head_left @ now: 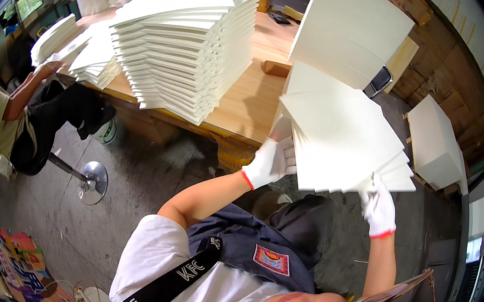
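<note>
I hold a fanned bundle of white card sheets in front of me, off the near corner of a wooden table. My left hand, in a white glove with a red cuff, grips the bundle's left edge. My right hand, gloved the same way, holds its lower right corner from below. A tall, slightly skewed stack of white sheets stands on the table to the left of the bundle.
More white sheets rise behind the bundle, and a white block of sheets stands at the right. A seated person on a stool handles smaller stacks at the table's far left. Brown pallets line the right side.
</note>
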`<state>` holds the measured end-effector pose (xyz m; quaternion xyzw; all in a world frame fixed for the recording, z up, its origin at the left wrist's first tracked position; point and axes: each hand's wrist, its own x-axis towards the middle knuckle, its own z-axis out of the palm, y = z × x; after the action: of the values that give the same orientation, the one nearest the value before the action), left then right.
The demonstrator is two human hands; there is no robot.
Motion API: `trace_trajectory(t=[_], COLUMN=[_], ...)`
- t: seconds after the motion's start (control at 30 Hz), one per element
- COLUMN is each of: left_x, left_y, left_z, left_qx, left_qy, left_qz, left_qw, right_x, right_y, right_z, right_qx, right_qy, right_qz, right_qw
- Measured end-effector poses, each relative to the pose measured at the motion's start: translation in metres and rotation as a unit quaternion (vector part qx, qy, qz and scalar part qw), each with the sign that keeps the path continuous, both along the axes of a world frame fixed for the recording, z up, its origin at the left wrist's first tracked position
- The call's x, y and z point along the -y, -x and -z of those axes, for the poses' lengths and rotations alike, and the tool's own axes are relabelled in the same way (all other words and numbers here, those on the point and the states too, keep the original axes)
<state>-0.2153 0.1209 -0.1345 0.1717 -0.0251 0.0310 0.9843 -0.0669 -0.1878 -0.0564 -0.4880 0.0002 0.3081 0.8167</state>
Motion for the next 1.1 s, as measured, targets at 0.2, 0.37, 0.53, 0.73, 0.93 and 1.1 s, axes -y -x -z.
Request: trace_trajectory(t=[0.2, 0.37, 0.53, 0.73, 0.93, 1.1], left_x=[0.014, 0.022, 0.008, -0.074, -0.233, -0.274], left_y=[0.013, 0.024, 0.083, 0.130, 0.143, 0.117], left_z=[-0.050, -0.066, -0.123, -0.192, -0.270, -0.308], left_qx=[-0.095, -0.097, -0.101, -0.045, 0.015, -0.040], left_qy=[-0.199, -0.365, -0.492, -0.468, -0.489, -0.304], left_qz=[0.006, -0.092, -0.224, -0.476, -0.613, -0.622], left_qw=[0.975, 0.922, 0.835, 0.743, 0.621, 0.721], right_x=[0.035, 0.044, 0.002, -0.155, -0.348, -0.466], right_y=[0.060, 0.058, 0.063, 0.048, 0.111, 0.079], right_z=[-0.003, 0.015, -0.004, -0.128, -0.214, -0.219], right_qx=[-0.014, 0.003, 0.095, 0.207, 0.346, 0.248], right_qy=[0.039, -0.031, -0.013, -0.100, -0.163, -0.183], right_qz=[0.056, 0.014, -0.047, -0.126, -0.189, -0.229], right_qw=[0.998, 0.999, 0.994, 0.965, 0.904, 0.923])
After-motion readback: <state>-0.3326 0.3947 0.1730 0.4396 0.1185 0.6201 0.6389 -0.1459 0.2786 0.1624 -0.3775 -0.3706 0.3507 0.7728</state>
